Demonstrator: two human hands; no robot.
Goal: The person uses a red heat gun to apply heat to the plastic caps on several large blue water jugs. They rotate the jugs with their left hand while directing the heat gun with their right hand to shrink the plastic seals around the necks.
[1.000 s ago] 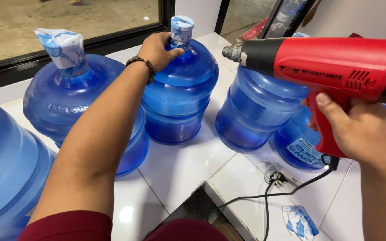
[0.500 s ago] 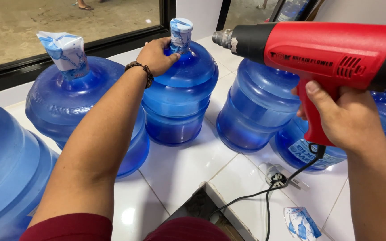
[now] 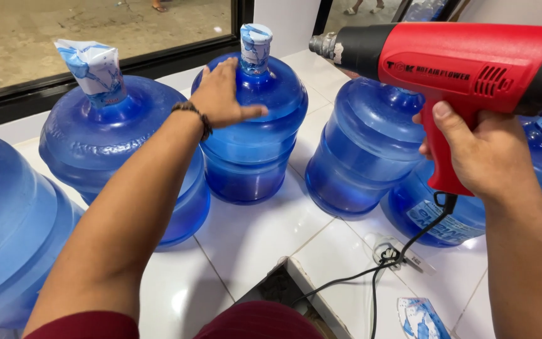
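So the left hand (image 3: 224, 94) is lying open and flat on the far middle blue water jug (image 3: 252, 135), just below its blue-white wrapped cap (image 3: 255, 45), while the right hand (image 3: 481, 154) is gripping a red heat gun (image 3: 465, 59) on the right.

The left hand (image 3: 221, 94) lies flat on the shoulder of a water jug (image 3: 252, 132), just left of its capped neck (image 3: 255, 47). Another jug (image 3: 120, 144) stands left of that hand, beside the forearm. The right hand (image 3: 484, 154) holds a heat gun (image 3: 453, 63) above two more jugs (image 3: 365, 150), its nozzle (image 3: 324, 45) right of the neck, its cord (image 3: 377, 270) trailing below.
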